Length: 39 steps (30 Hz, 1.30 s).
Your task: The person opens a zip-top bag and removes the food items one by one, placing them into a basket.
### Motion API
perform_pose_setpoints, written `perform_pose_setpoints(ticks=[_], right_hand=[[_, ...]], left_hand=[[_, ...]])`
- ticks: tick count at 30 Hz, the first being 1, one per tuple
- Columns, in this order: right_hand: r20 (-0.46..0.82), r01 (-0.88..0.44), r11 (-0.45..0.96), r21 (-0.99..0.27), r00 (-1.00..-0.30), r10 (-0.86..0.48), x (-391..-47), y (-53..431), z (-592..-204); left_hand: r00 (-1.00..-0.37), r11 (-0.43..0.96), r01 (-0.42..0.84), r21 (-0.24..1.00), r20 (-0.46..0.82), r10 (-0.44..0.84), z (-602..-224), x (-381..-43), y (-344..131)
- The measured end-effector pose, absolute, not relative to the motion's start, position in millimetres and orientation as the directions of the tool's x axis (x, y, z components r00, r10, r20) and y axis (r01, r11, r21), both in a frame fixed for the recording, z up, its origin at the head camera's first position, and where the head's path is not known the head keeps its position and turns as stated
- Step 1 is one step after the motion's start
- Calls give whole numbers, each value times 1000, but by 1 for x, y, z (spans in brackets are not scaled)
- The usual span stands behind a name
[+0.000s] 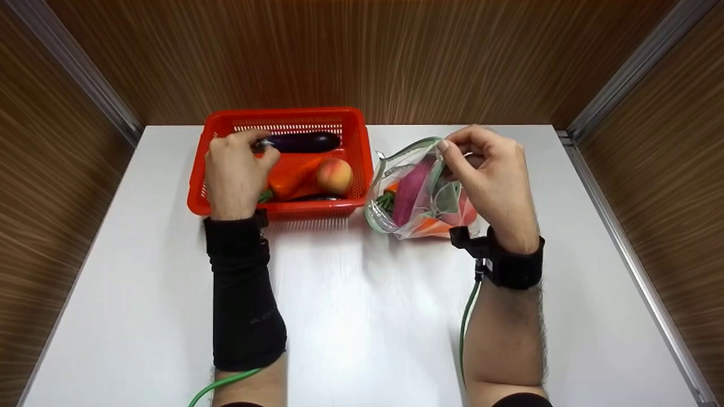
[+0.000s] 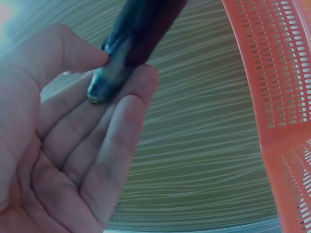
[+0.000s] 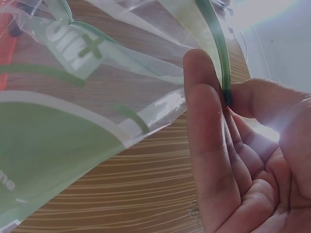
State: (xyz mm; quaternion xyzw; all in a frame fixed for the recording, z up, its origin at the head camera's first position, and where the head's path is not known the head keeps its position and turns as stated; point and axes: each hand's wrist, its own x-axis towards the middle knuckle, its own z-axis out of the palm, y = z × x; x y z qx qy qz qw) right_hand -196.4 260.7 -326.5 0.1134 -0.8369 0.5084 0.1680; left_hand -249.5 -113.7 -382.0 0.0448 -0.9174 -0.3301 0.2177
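Observation:
My left hand (image 1: 237, 172) pinches the stem end of a dark purple eggplant (image 1: 305, 142) above the red basket (image 1: 198, 198). In the left wrist view the eggplant (image 2: 146, 34) slants up from between thumb and fingertips. With thumb and fingers, my right hand (image 1: 495, 175) pinches the green zip edge of a clear zip bag (image 1: 387, 223), whose mouth gapes toward the basket. Inside the bag lie a purple-pink vegetable (image 1: 408, 192) and some orange and red produce. The right wrist view shows the bag's printed side (image 3: 53, 136) hanging from the fingertips.
In the basket are a peach (image 1: 335, 176), an orange carrot-like vegetable (image 1: 291, 178) and another dark item (image 1: 317, 197) along the front wall. Basket and bag stand side by side on the white table (image 1: 350, 316). Wooden panels (image 1: 350, 56) enclose the back and sides.

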Motion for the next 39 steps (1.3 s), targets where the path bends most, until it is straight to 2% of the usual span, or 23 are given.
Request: perform_pose_setpoints(ticks=[8, 16, 29, 39], right_hand=[[403, -367, 455, -811, -915, -20, -196, 261, -327], [404, -364, 468, -805, -914, -16, -196, 261, -327], [401, -366, 471, -802, -915, -28, -195, 259, -326], [407, -373, 455, -809, -913, -25, -196, 259, -327]], left_hand=[[-904, 780, -70, 622, 291, -313, -383, -248, -113], [-917, 786, -140, 602, 220, -332, -389, -252, -111], [-959, 802, -167, 573, 94, -267, -408, -262, -110], [-992, 872, -123, 475, -44, -116, -416, -263, -108]])
